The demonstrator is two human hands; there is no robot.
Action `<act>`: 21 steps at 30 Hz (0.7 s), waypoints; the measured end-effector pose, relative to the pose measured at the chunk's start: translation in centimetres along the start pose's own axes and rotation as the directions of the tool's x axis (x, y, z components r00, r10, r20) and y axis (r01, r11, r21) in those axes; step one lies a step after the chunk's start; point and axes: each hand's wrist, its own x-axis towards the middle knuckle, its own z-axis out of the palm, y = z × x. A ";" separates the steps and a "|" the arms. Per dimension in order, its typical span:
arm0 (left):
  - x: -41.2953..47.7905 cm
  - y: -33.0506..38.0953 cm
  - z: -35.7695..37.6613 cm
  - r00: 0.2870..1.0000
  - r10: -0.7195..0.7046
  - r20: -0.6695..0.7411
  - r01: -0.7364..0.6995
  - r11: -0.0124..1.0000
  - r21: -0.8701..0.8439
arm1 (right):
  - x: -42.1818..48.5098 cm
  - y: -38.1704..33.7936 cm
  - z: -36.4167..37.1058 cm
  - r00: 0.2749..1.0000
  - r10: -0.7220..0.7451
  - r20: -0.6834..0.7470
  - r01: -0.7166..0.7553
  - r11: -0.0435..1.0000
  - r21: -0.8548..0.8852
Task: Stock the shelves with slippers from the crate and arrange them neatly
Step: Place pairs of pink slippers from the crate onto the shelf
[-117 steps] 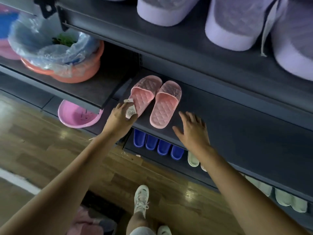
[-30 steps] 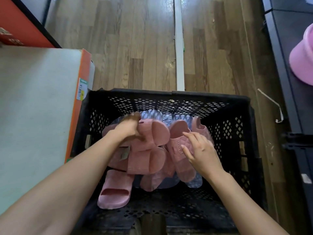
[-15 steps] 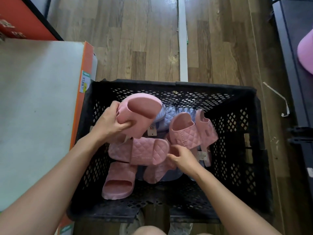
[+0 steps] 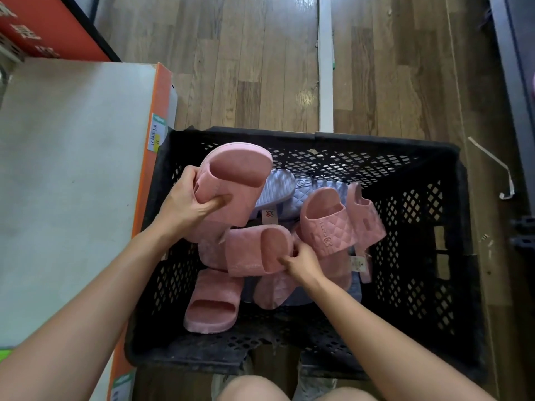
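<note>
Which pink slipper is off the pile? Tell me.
The slipper gripped by the left hand, over the crate's left side; the rest lie lower, including the second slipper the right hand pinches.

The crate [image 4: 376,140] stands on the floor [image 4: 231,53], directly ahead of the person's knees [image 4: 254,389]. A box [image 4: 72,169] sits against its left side. A shelf unit [image 4: 518,68] runs along the far right, apart from the crate, with a loose strip [image 4: 498,163] on the floor between them. Over the crate's rear-left corner the left hand [image 4: 185,204] grips a raised slipper [image 4: 234,180] above the pile. In the middle the right hand [image 4: 301,261] pinches the middle slipper [image 4: 254,253], which lies on others. Behind it, toward the back wall, lie the rear slippers [image 4: 280,189]; to its right the right-hand pair [image 4: 327,227] leans side by side; in front and to the left, the front slipper [image 4: 212,305] rests on the crate's bottom
</note>
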 end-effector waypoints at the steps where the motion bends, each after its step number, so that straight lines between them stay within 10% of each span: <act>1: -0.3 0.1 -0.1 1.000 -0.009 -0.001 0.009 1.000 -0.012 | -0.5 -0.4 -0.1 0.999 -0.035 -0.009 0.035 0.999 0.019; 21: -12.6 17.9 -8.9 0.993 -0.099 0.072 0.115 0.953 -0.279 | -22.8 -11.6 -19.5 0.882 -0.372 -0.290 0.398 0.917 0.033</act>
